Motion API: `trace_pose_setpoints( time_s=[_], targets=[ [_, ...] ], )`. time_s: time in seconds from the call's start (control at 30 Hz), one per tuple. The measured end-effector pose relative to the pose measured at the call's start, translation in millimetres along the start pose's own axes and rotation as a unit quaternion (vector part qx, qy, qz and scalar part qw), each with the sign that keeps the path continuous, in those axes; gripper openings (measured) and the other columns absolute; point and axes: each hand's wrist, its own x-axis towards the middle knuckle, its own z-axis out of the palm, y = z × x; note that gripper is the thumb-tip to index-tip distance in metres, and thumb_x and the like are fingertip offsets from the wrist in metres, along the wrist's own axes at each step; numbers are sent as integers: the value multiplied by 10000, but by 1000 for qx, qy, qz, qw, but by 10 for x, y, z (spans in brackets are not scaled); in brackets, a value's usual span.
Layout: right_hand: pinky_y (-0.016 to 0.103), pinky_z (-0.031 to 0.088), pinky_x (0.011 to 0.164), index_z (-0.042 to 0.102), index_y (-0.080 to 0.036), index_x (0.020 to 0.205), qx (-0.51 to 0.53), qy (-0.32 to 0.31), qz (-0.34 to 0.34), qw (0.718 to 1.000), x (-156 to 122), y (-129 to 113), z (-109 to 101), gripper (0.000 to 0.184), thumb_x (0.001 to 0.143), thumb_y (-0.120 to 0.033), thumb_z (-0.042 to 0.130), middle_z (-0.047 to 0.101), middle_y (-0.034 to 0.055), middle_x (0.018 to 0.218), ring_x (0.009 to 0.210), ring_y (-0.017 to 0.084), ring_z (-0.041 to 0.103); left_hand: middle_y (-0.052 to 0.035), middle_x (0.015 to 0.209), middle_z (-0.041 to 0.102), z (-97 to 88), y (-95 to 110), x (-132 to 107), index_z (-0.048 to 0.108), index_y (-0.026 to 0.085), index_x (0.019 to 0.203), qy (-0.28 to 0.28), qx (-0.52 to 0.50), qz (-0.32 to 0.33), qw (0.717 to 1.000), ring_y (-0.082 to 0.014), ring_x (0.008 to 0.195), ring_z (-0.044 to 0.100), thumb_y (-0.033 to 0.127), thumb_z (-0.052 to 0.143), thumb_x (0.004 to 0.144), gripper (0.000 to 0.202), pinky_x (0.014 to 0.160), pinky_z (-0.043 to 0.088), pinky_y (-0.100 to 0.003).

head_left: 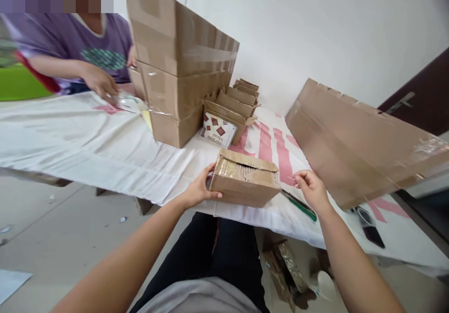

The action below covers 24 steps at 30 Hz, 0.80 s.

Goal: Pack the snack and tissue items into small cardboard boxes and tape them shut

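Observation:
A small cardboard box (247, 190) lies near the front edge of the cloth-covered table, its top flap slightly raised along a torn gap. My left hand (199, 189) grips the box's left end, thumb on the front side. Just right of the box, my right hand (312, 190) is closed with its fingers pinched together; what they hold, if anything, is too small to make out. A green-handled box cutter (302, 207) rests on the cloth below that hand, its tip close to the box's right corner.
Large taped cartons (159, 90) are stacked at centre left. Behind my box stands a row of opened small boxes (228, 109) with a printed packet (218, 130). A big cardboard sheet (361, 149) leans at right. Across the table, a person's hand (100, 83) touches a clear plastic item.

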Motion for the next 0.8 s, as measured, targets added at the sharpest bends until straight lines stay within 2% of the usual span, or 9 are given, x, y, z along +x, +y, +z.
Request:
trace_pose_setpoints(
  time_s=[0.13, 0.23, 0.3, 0.47, 0.6, 0.8],
  targets=[
    [349, 526, 685, 637, -220, 837, -73, -8, 31, 997, -718, 444, -235, 251, 865, -445, 530, 705, 53, 804, 730, 205, 652, -126, 1503, 384, -9, 48, 9, 260, 234, 1470, -7, 30, -19, 999, -380, 1376, 366, 487, 823, 606, 1062, 1144, 318, -549],
    [356, 528, 694, 645, -234, 830, -106, -15, 38, 993, -1147, 658, -226, 233, 882, -421, 514, 706, 57, 844, 771, 218, 649, -116, 1490, 409, -12, 61, 4, 259, 242, 1471, -11, 44, -32, 998, -375, 1365, 388, 489, 812, 629, 1037, 1136, 342, -539],
    [363, 532, 701, 636, -241, 837, -120, -16, 36, 992, -1340, 727, -169, 237, 908, -405, 480, 697, 57, 842, 785, 221, 644, -113, 1485, 420, -16, 46, 2, 260, 245, 1474, -6, 61, -28, 998, -376, 1358, 400, 497, 811, 630, 1039, 1132, 351, -532],
    [429, 531, 805, 638, -262, 845, -139, -22, 1, 990, -1568, 768, 22, 201, 929, -331, 470, 678, 60, 869, 876, 248, 628, -121, 1429, 486, -30, -8, 11, 255, 243, 1478, -2, 116, -43, 992, -375, 1311, 465, 543, 786, 647, 1031, 1084, 400, -544],
    [491, 512, 873, 644, -266, 967, -160, 1, -15, 987, -1691, 822, 155, 153, 913, -287, 502, 656, 77, 969, 958, 274, 599, -141, 1414, 497, -24, -12, 19, 243, 216, 1478, -3, 116, -68, 991, -374, 1316, 454, 545, 792, 628, 1064, 1100, 358, -572],
    [520, 494, 926, 541, -270, 1201, -243, 25, -44, 969, -1867, 929, 293, 340, 865, -292, 589, 586, 102, 1125, 1062, 301, 553, -155, 1394, 508, 1, 23, 8, 220, 207, 1484, -1, 72, -76, 995, -375, 1298, 470, 530, 809, 608, 1104, 1087, 372, -572]
  ],
)
